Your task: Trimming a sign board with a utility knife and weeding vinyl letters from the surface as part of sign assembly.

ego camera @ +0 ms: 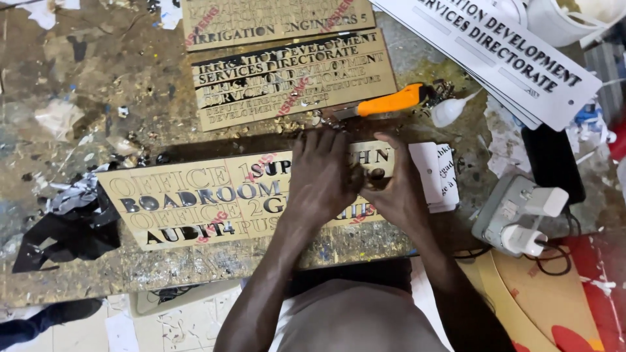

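A long gold sign plate [195,199] with black cut letters lies flat on the worn workbench in front of me. My left hand [319,176] rests palm down on its right half, fingers spread over the lettering. My right hand [394,189] sits beside it at the plate's right end, fingertips pinching at a small dark bit on the surface; I cannot tell what it is. The two hands touch at the thumbs. An orange-handled utility knife [385,103] lies just beyond them.
Two more gold lettered plates [293,78] lie further back. White sign boards [508,58] are stacked at the upper right. A power strip with white plugs [518,218] sits at the right. Black peeled film scraps [72,225] pile at the left. A white cup [561,19] stands far right.
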